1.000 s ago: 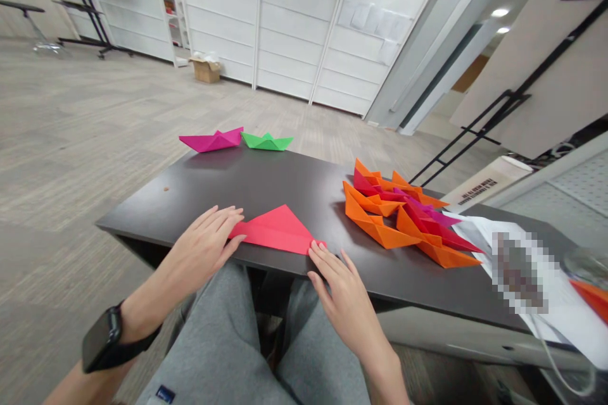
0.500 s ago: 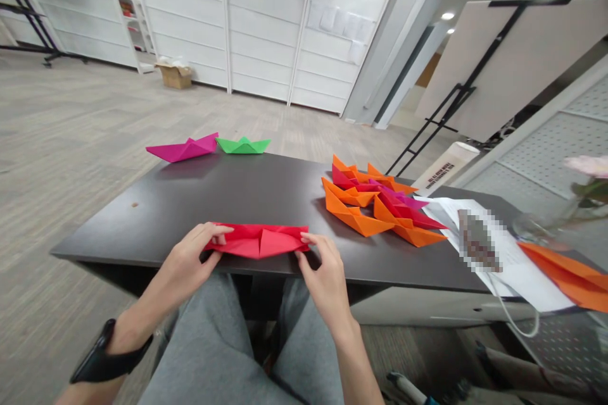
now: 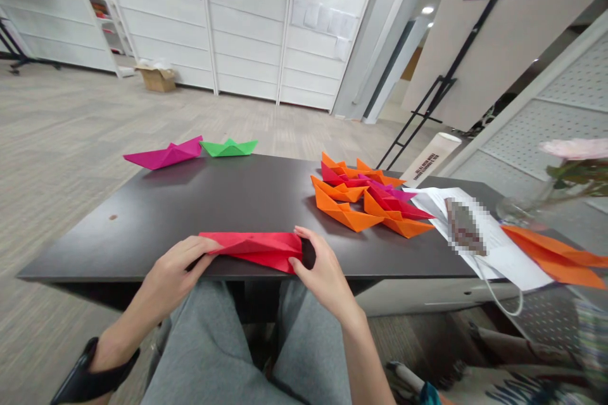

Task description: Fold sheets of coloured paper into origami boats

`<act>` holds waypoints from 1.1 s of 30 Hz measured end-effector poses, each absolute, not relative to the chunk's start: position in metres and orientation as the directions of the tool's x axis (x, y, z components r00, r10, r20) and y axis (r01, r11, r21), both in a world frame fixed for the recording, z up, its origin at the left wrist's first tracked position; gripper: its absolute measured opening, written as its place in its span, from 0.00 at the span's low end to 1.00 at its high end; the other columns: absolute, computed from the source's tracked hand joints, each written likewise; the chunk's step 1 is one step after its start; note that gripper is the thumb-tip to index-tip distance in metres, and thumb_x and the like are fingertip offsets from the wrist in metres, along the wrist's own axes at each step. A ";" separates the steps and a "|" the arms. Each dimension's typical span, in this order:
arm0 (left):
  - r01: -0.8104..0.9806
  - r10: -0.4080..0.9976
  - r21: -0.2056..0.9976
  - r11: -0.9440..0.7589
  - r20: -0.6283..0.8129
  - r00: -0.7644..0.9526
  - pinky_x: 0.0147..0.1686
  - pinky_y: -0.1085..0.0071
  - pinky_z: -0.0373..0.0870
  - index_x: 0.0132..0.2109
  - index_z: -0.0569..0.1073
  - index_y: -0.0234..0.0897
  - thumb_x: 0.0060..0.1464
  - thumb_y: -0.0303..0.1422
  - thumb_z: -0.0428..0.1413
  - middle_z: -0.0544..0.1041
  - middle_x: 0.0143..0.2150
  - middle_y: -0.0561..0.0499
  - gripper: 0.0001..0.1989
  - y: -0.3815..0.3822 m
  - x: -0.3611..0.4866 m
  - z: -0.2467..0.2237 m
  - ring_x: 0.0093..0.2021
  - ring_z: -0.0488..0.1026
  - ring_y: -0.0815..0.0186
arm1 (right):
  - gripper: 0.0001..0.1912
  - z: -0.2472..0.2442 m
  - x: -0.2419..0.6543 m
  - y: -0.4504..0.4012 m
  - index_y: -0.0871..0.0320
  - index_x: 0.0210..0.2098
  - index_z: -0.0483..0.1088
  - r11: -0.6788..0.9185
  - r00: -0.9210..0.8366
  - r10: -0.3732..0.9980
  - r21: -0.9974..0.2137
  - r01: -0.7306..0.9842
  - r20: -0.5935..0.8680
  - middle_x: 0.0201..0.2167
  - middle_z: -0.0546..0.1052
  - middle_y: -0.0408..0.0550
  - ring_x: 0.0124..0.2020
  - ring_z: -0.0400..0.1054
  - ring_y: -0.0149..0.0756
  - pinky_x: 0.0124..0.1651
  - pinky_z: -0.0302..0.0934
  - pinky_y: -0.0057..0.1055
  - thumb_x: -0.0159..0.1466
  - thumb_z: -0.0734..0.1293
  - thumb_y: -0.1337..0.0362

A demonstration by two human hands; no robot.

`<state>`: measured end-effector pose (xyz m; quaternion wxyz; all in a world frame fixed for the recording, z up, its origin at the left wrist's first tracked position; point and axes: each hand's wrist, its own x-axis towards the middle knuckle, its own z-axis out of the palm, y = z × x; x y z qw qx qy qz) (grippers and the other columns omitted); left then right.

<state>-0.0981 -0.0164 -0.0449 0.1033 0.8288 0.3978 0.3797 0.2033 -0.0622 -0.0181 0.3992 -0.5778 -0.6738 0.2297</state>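
Note:
A long folded piece of red paper (image 3: 256,247) lies at the table's front edge, between my hands. My left hand (image 3: 183,266) pinches its left end, thumb below and fingers above. At the right end, my right hand (image 3: 320,266) has its fingertips on the top and its thumb at the lower corner. Several folded boats, among them an orange boat (image 3: 346,212), are grouped right of my right hand. A magenta boat (image 3: 166,155) and a green boat (image 3: 230,149) stand at the table's far left edge.
The dark table (image 3: 213,196) also bears white sheets (image 3: 508,247) with a blurred item and a cord at the right. Beside them are folded orange paper (image 3: 555,256) and a glass vase with a pink flower (image 3: 574,149). A white tube (image 3: 430,158) stands behind the table.
The red paper has been tilted, so its front centre fold is out of sight and its right end looks wider. My right thumb and fingers are farther apart. The view has shifted rightward.

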 end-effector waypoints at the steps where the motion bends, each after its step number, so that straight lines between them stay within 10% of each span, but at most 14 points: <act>1: 0.577 0.737 0.475 -0.664 0.548 0.396 0.48 0.66 0.71 0.45 0.75 0.42 0.65 0.37 0.51 0.80 0.44 0.50 0.09 -0.017 -0.098 -0.045 0.45 0.77 0.62 | 0.27 -0.019 0.203 -0.061 0.53 0.59 0.65 0.221 0.008 0.960 -0.777 0.590 0.279 0.53 0.74 0.49 0.56 0.67 0.42 0.62 0.58 0.44 0.60 0.67 0.70; 9: 0.568 0.753 0.506 -0.649 0.533 0.386 0.48 0.65 0.72 0.45 0.75 0.42 0.64 0.40 0.54 0.80 0.44 0.49 0.10 -0.020 -0.096 -0.039 0.44 0.77 0.61 | 0.06 -0.008 0.196 -0.060 0.54 0.34 0.74 0.209 0.064 0.953 -0.793 0.572 0.297 0.35 0.76 0.44 0.39 0.69 0.38 0.45 0.62 0.36 0.62 0.66 0.69; 18: 0.578 0.789 0.548 -0.605 0.514 0.337 0.47 0.64 0.73 0.44 0.76 0.40 0.64 0.43 0.53 0.80 0.43 0.48 0.13 -0.022 -0.093 -0.034 0.44 0.77 0.59 | 0.07 -0.012 0.189 -0.064 0.55 0.27 0.65 0.259 0.084 0.944 -0.873 0.413 0.320 0.33 0.78 0.43 0.33 0.71 0.34 0.38 0.64 0.30 0.59 0.65 0.72; 26: 0.570 0.788 0.556 -0.605 0.524 0.323 0.48 0.66 0.72 0.44 0.75 0.41 0.64 0.42 0.53 0.79 0.44 0.48 0.12 -0.020 -0.094 -0.036 0.46 0.76 0.60 | 0.10 0.002 0.203 -0.068 0.54 0.39 0.79 0.344 -0.130 0.938 -0.839 0.421 0.320 0.43 0.77 0.49 0.43 0.73 0.36 0.44 0.67 0.32 0.65 0.64 0.67; 33: 0.587 0.794 0.549 -0.595 0.515 0.323 0.48 0.68 0.72 0.45 0.74 0.41 0.64 0.42 0.53 0.79 0.44 0.49 0.11 -0.020 -0.094 -0.037 0.46 0.76 0.61 | 0.05 -0.017 0.201 -0.058 0.55 0.38 0.69 0.177 0.042 0.981 -0.961 0.210 0.190 0.32 0.78 0.43 0.35 0.74 0.34 0.36 0.67 0.28 0.61 0.68 0.67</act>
